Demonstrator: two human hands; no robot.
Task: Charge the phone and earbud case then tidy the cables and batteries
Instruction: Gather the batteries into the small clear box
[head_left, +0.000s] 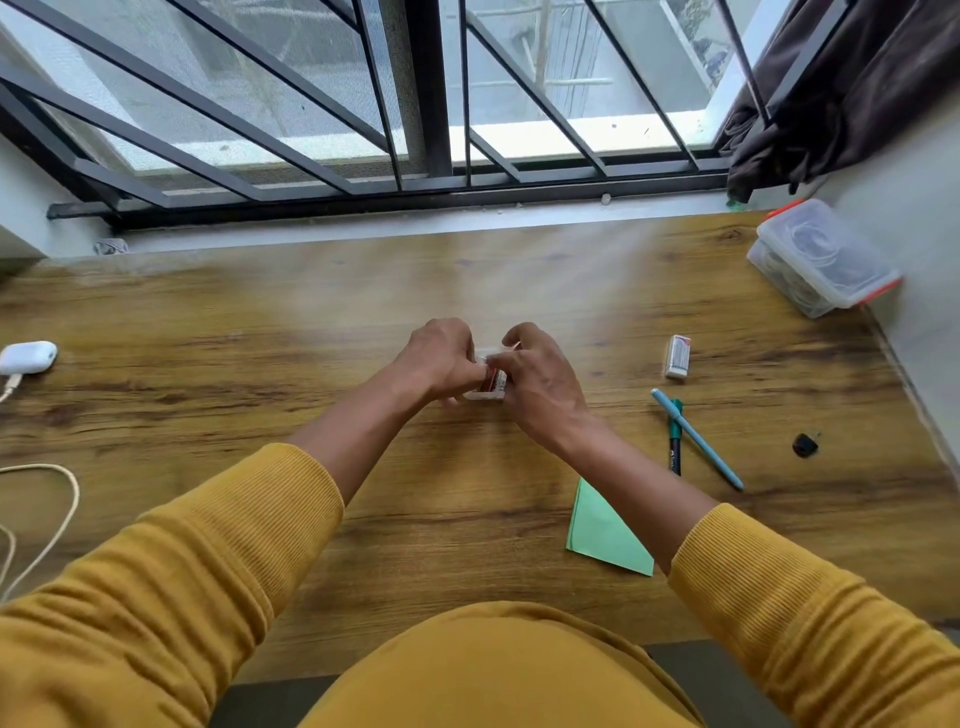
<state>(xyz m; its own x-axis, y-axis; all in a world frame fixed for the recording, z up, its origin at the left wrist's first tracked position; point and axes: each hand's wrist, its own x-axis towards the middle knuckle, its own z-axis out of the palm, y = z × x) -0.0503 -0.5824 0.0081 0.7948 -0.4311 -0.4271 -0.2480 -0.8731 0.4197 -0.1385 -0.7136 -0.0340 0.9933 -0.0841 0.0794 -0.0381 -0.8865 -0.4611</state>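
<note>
At the middle of the wooden table (260, 332) my left hand (439, 358) and my right hand (540, 379) meet around a small white box (485, 396) with red-and-white batteries (493, 382) in it. Fingers of both hands curl around it and hide most of it. A second small white battery pack (678, 356) lies to the right. The white earbud case (28, 356) sits at the far left edge with a cable plug (11, 384) at it. A cream cable (62, 519) loops along the left edge. No phone is visible.
A clear lidded container (823, 257) holding coiled cables stands at the back right by the wall. Two pens (693, 439), a small black object (805, 445) and a folded green paper (605, 532) lie on the right. A barred window runs along the back edge.
</note>
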